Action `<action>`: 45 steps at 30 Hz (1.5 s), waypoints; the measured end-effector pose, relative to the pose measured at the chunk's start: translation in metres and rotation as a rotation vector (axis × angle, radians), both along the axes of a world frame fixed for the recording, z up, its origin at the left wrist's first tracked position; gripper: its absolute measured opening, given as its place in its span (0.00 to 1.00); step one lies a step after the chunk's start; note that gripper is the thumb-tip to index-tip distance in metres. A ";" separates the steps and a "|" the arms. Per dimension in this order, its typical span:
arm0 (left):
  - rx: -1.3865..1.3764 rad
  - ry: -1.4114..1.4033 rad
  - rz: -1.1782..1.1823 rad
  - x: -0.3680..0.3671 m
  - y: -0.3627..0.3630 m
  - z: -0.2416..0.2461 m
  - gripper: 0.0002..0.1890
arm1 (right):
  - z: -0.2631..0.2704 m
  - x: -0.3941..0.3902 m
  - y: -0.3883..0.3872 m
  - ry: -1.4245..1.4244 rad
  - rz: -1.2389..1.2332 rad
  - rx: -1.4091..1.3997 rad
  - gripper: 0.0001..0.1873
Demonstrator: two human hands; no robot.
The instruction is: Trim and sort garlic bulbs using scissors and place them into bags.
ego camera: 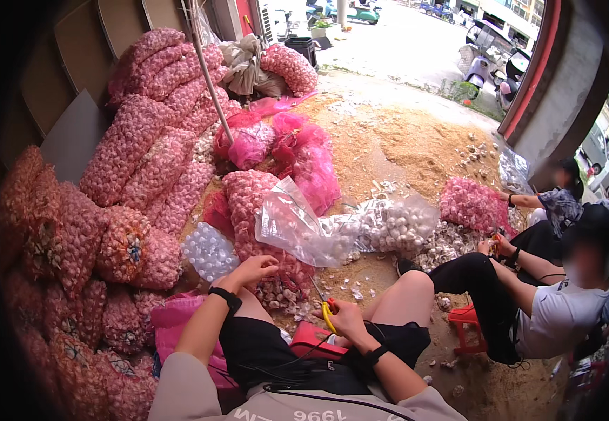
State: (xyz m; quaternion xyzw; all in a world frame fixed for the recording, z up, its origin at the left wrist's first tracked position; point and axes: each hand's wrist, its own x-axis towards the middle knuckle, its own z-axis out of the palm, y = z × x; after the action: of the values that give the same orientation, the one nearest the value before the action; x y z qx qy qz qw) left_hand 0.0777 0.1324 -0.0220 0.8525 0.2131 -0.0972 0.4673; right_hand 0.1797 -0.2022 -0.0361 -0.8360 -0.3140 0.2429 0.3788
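My right hand (pixel 347 320) grips scissors with yellow and red handles (pixel 328 316), their blades pointing up and away from me. Raised over my thigh, my left hand (pixel 254 271) has loosely bent fingers with nothing visible in them. It hovers beside a pink mesh sack of garlic (pixel 249 197) lying in front of me. Loose garlic bulbs (pixel 278 294) spill at the sack's near end, between my knees. A clear plastic bag (pixel 304 231) lies partly over that sack. Farther right, another clear bag holds trimmed white garlic bulbs (pixel 407 223).
Stacked garlic sacks (pixel 131 147) fill the left side. A bag of clear plastic bottles (pixel 210 252) lies by my left knee. A red stool (pixel 317 342) is between my legs. At right, a co-worker (pixel 562 310) holds a tool beside a garlic heap (pixel 449 244); another person (pixel 559 202) sits beyond.
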 end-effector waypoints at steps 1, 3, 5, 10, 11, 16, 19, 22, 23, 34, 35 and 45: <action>0.065 0.128 -0.110 -0.025 0.013 -0.020 0.21 | 0.016 -0.003 0.004 0.016 0.036 -0.016 0.30; 0.136 0.482 -0.425 -0.036 0.022 -0.027 0.25 | 0.019 -0.004 0.003 0.042 0.073 -0.083 0.30; -0.070 0.310 -0.116 -0.036 0.007 -0.013 0.21 | -0.004 -0.009 0.001 -0.022 0.076 -0.064 0.29; -0.133 -0.024 0.158 -0.084 0.030 -0.022 0.15 | 0.023 -0.027 0.012 0.066 0.251 -0.126 0.29; -0.132 0.014 0.150 -0.088 0.030 -0.022 0.15 | 0.029 -0.025 0.010 0.054 0.272 -0.157 0.30; -0.298 -0.050 0.266 -0.100 0.028 -0.015 0.14 | 0.009 -0.028 0.014 0.073 0.257 -0.145 0.27; -0.258 -0.021 0.270 -0.105 0.033 -0.015 0.14 | 0.005 -0.031 0.016 0.067 0.268 -0.109 0.26; -0.136 -0.020 0.272 -0.113 0.038 -0.023 0.13 | 0.010 -0.030 0.020 0.038 0.299 -0.113 0.27; -0.164 -0.042 0.296 -0.115 0.029 -0.017 0.13 | 0.007 -0.033 0.017 0.032 0.283 -0.113 0.28; -0.126 -0.212 0.383 -0.138 0.003 0.003 0.16 | 0.006 -0.048 -0.002 -0.005 0.232 -0.186 0.33; -0.192 -0.222 0.391 -0.136 0.002 0.007 0.16 | -0.003 -0.048 -0.003 -0.031 0.204 -0.162 0.33; -0.168 -0.344 0.466 -0.190 0.008 0.072 0.14 | 0.084 -0.003 -0.042 0.431 -0.111 0.335 0.23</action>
State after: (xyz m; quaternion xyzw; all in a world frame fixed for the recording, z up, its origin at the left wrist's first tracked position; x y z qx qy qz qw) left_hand -0.1123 0.1403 0.0501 0.7429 0.3118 0.1411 0.5753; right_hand 0.1767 -0.2441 0.0483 -0.7065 -0.2156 0.3387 0.5827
